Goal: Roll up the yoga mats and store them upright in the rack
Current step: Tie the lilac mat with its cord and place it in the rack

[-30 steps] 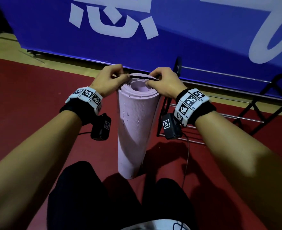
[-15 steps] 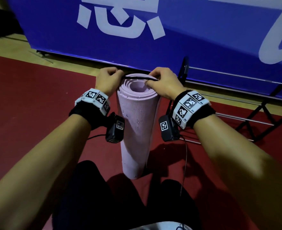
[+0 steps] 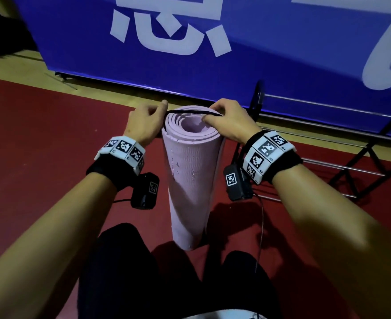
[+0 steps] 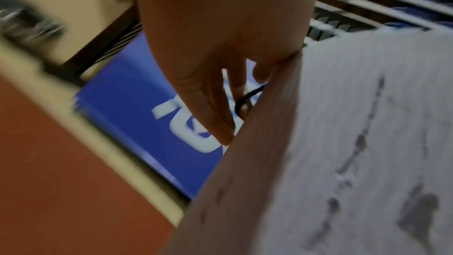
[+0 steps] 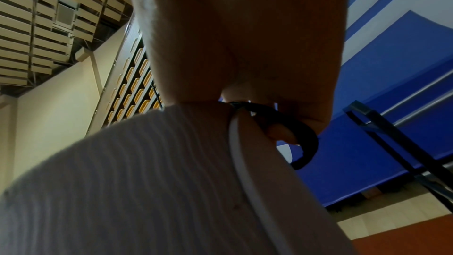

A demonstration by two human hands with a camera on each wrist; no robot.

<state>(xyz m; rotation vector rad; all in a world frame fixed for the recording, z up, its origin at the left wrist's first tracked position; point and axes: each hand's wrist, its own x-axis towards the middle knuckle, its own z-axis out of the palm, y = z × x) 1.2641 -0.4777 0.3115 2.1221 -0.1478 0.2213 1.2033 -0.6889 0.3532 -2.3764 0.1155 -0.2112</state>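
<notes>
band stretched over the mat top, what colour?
Black band; clearest in the head view, across the pink mat.

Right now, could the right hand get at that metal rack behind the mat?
Probably yes, but not freely. The rack stands just beyond the right hand with bare floor between. That hand, though, pinches the black band stretched over the upright pink mat, as does the left hand.

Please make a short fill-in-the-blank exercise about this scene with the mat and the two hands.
1. The rolled mat stands ____ on the red floor.
2. Both hands stretch a ____ band over the mat's top end.
3. The rack is on the person's ____ side.
4. The mat's colour is ____.

Missing words: upright; black; right; pink
</notes>
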